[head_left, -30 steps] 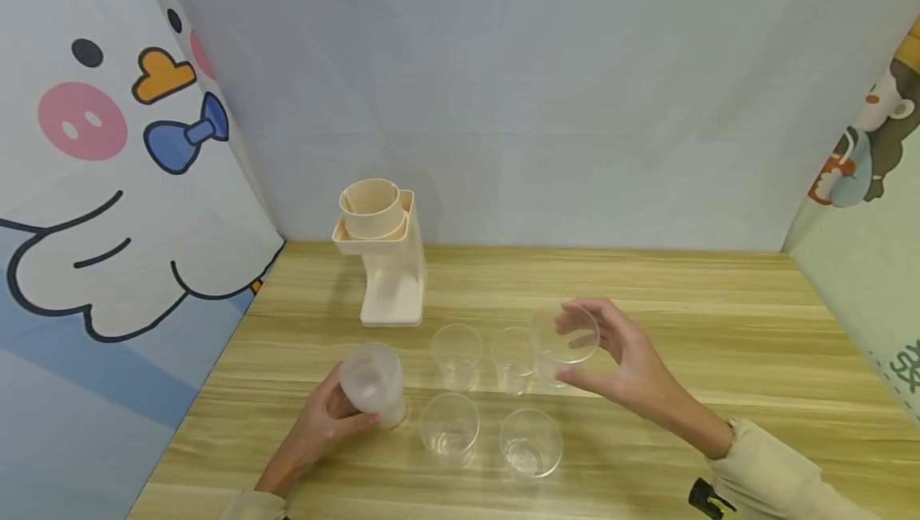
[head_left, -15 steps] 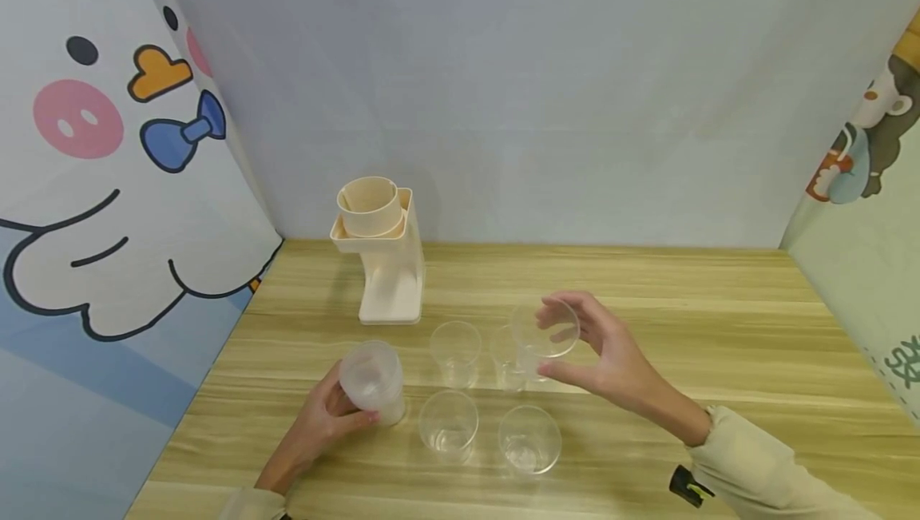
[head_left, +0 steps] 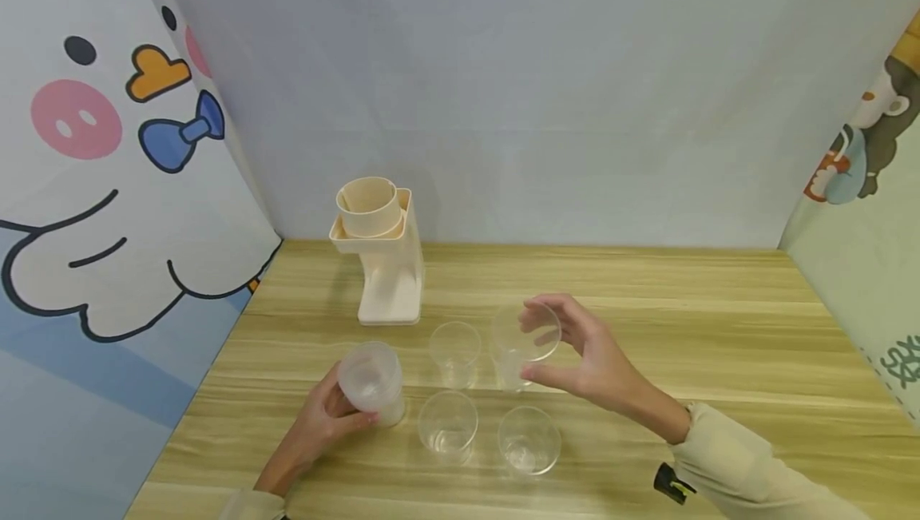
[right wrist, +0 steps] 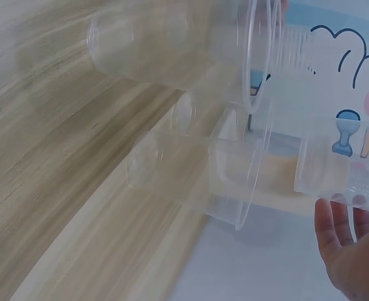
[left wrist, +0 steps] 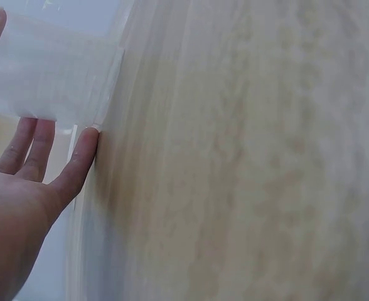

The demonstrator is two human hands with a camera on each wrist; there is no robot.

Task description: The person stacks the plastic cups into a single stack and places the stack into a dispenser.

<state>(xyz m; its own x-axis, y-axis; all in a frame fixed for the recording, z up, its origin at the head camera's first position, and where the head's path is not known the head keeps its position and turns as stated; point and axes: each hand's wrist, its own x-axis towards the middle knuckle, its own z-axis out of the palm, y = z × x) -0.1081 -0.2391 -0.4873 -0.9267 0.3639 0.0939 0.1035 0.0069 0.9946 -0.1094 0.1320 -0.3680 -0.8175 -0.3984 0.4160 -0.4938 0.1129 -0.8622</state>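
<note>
Right hand (head_left: 585, 354) curled round a clear cup (head_left: 523, 336); since the earlier frame we see both shifted left, now in line with the back right cup, though we cannot tell whether they touch. Left hand (head_left: 319, 418) unchanged, gripping a cup stack (head_left: 372, 380). Between and in front, we count three more cups (head_left: 449, 428) on the surface (head_left: 647, 296); behind, a cream stand (head_left: 391, 280).

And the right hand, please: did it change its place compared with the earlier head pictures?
Yes. In the head view, the right hand, holding a clear plastic cup, has moved leftward, closer to the unmoved cream-coloured stand.
</note>
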